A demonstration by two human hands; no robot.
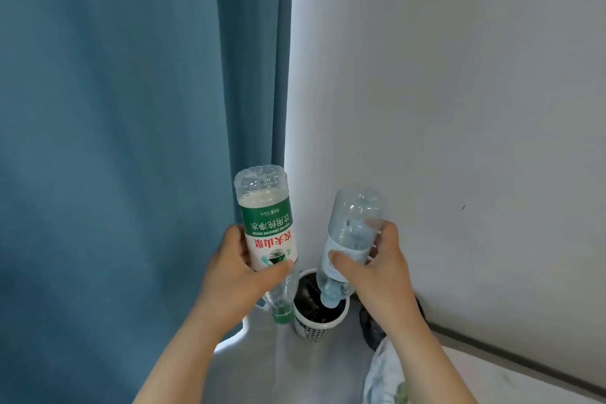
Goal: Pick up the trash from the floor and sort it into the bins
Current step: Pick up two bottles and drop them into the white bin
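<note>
Corner of a home-like room: a long teal curtain [114,141] hangs beside a plain white wall [459,75], above a small white perforated wastebasket [313,330] on the pale floor [295,371].

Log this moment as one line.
left hand: grips green-label bottle, cap down | right hand: grips clear bottle, cap over white bin | stage: not yet dropped

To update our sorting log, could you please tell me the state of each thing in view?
Clear plastic bottle with green-and-white label: upside down, green cap on.
Clear plastic bottle with pale label: upside down, pale blue cap on, over the bin.
White perforated plastic bin: upright, open, dark inside.
Left-hand grip: curled round green-labelled bottle.
Right-hand grip: curled round pale-labelled bottle.
Blue fabric curtain: hanging, drawn.
</note>
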